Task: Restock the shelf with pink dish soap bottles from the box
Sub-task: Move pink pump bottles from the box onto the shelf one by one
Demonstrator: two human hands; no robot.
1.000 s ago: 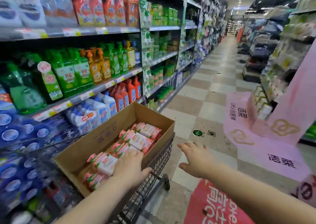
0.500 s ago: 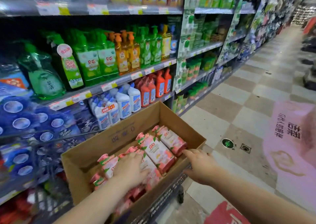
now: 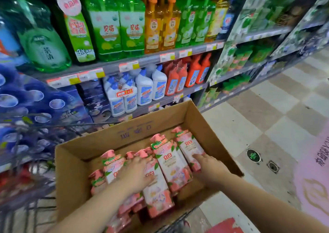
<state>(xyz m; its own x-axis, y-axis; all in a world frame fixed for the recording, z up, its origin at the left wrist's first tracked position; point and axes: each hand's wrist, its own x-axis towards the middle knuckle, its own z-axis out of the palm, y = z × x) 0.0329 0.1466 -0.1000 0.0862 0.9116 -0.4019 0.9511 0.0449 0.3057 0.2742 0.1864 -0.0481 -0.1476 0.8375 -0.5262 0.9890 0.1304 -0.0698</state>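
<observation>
An open cardboard box (image 3: 142, 134) sits on a wire cart and holds several pink dish soap bottles lying flat with white labels. My left hand (image 3: 137, 174) rests palm-down on the bottles in the middle of the box, fingers spread over a bottle (image 3: 156, 188). My right hand (image 3: 208, 168) reaches in over the box's right wall, and its straight fingers touch the rightmost bottle (image 3: 188, 145). Between my hands lies another pink bottle (image 3: 170, 163). Further pink bottles (image 3: 112, 165) lie to the left, partly hidden under my left forearm.
The shelf (image 3: 110, 69) behind the box carries green and orange soap bottles above, white and red bottles (image 3: 153, 88) below. Blue packs (image 3: 35, 99) fill the left side. The wire cart (image 3: 26, 188) stands at lower left. A tiled aisle floor (image 3: 267, 118) runs to the right.
My right hand has come from outside the cart over the box's edge onto the rightmost bottle. My left hand stays on the bottles. The view has swung towards the shelf and closer.
</observation>
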